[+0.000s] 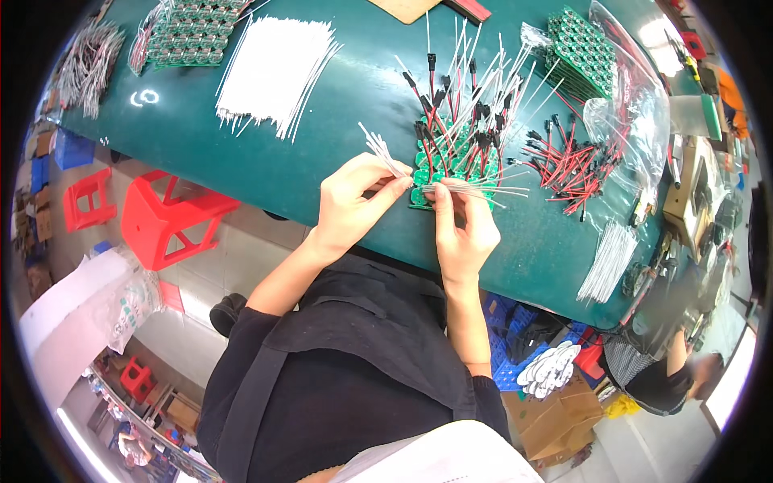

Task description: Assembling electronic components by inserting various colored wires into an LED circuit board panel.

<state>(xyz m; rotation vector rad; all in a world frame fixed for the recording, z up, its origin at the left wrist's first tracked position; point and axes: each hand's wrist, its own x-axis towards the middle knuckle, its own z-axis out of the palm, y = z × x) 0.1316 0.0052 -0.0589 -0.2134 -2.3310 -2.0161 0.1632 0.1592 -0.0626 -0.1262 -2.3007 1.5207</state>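
My left hand [353,200] is closed in a pinch around several thin white wires [378,146], whose free ends stick up and to the left. Close beside it, my right hand [465,232] pinches more white wires [501,191] that fan out to the right. The fingertips of both hands almost meet over the near edge of a green circuit board panel [425,167]. Red and black leads with black connectors [483,138] stand up from this panel, along with long white wires. My fingers partly cover the panel's front edge.
On the green table [362,88] lie a large pile of white wires [278,68], a smaller white bundle [608,262] and loose red-black connector leads [572,165]. Stacked green boards [581,55] stand beside a clear plastic bag [632,121]. Red stools [165,221] are left; another person [656,374] is lower right.
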